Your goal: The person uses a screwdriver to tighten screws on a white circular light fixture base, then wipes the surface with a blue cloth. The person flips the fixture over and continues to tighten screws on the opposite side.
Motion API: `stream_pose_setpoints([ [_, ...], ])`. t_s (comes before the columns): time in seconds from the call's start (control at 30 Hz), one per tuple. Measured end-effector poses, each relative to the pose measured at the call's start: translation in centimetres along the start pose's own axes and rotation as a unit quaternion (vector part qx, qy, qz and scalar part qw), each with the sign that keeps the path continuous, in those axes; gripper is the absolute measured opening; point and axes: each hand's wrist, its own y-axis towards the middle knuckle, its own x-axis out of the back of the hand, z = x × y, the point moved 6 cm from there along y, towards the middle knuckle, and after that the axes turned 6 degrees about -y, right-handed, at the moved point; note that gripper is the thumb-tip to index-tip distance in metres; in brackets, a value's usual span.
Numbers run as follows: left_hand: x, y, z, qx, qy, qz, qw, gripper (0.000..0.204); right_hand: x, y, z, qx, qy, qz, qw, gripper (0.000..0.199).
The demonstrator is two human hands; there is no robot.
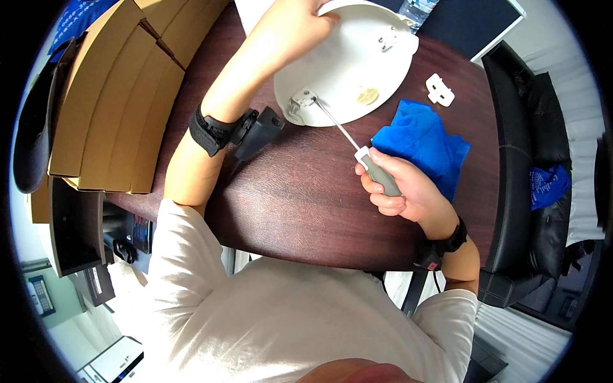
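Note:
In my right hand (408,185) is a screwdriver (377,171) with a grey and white handle and a long metal shaft, my fingers wrapped round the handle. Its tip reaches a small white and metal fitting (302,99) at the near left of a white, shallow oval shell (341,67). My left hand (287,29) grips the far-left rim of that shell; some of its fingers are hidden behind the edge. A second fitting (386,39) sits at the shell's far right, and a yellowish round piece (367,96) lies near its front edge.
A blue cloth (421,140) lies right of the screwdriver, and a white plastic bracket (439,90) beyond it. Cardboard boxes (115,96) line the left of the dark wooden table (306,198). A clear plastic bottle (416,11) stands behind the shell. A black sofa (517,166) is at the right.

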Motion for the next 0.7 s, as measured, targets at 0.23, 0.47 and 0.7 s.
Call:
stream_pose_setpoints([
  [0.23, 0.4, 0.0, 0.7, 0.007, 0.009, -0.011, 1.0, 0.032, 1.1, -1.1, 2.1, 0.208, -0.457, -0.23, 0.834, 0.027],
  [0.47, 0.5, -0.1, 0.7, 0.0, 0.024, -0.022, 0.999, 0.031, -1.0, -3.1, 4.2, 0.29, -0.653, -0.329, 0.617, 0.023],
  [0.7, 0.5, 0.1, 0.5, -0.002, 0.036, -0.015, 0.999, 0.029, -1.8, -2.8, 4.7, 0.312, -0.687, -0.34, 0.562, 0.023],
])
